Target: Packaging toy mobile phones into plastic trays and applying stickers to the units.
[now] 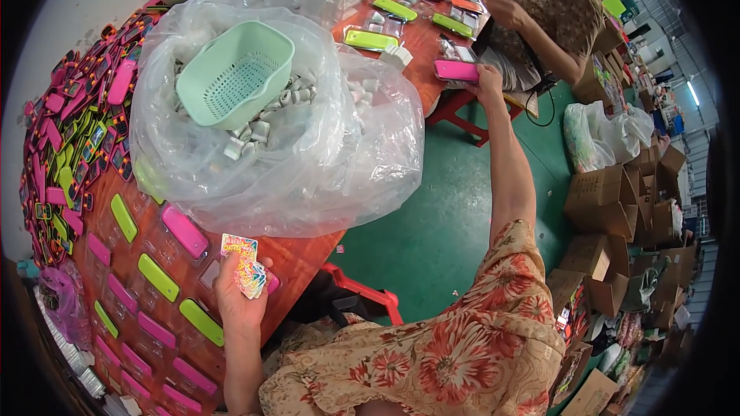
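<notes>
My left hand (237,293) holds a small stack of colourful printed cards (243,262) over the near edge of the red-brown table (308,254). My right hand (487,77), at the end of my outstretched arm in a floral sleeve, grips a pink rectangular case (455,70) at the edge of the far table (420,46). Pink and green cases in clear trays (158,277) lie in rows on the table beside my left hand.
A large clear plastic bag (308,154) of small white parts holds a mint-green basket (235,81). Loose pink and green pieces are heaped at the left (69,146). Another person (551,15) sits at the far table. Cardboard boxes (609,200) line the green floor (439,216).
</notes>
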The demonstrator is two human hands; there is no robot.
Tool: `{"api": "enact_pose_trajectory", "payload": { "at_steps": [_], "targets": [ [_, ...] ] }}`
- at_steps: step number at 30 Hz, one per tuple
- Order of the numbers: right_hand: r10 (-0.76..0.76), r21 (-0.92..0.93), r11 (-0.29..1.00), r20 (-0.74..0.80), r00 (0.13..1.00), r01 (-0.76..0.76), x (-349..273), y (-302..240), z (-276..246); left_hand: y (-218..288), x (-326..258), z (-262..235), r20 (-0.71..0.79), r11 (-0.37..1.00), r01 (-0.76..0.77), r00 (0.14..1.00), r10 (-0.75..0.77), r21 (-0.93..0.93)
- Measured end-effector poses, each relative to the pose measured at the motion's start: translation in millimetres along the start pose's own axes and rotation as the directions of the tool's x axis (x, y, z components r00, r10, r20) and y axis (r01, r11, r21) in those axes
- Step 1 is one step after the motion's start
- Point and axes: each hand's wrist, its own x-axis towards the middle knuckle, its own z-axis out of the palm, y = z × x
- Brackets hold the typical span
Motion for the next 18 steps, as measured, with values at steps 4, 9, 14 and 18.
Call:
{"api": "enact_pose_trajectory", "payload": {
  "at_steps": [4, 9, 14, 18],
  "targets": [
    [-0.006, -0.010, 1.000, 0.128, 0.992, 0.007, -9.9, -11.8, -15.6, -3.1, 0.3, -2.2, 0.025, 1.000, 0.014, 1.000, -0.015, 0.010],
    [-0.042, 0.022, 0.999, 0.334, 0.942, 0.037, -31.1, -31.2, -25.2, -6.4, 0.2, -4.1, 0.048, 0.998, 0.050, 0.998, -0.051, 0.028],
    [-0.080, 0.120, 0.993, 0.590, 0.804, 0.011, -46.7, -47.7, -31.6, -11.2, -4.6, 1.2, 0.097, 0.995, 0.010, 0.995, -0.020, 0.096],
    [0.016, 0.025, 0.998, 0.766, 0.642, -0.054, -79.0, -76.6, -17.7, -10.0, -6.6, -2.7, 0.086, 0.998, 0.025, 0.996, -0.030, 0.055]
  ]
}}
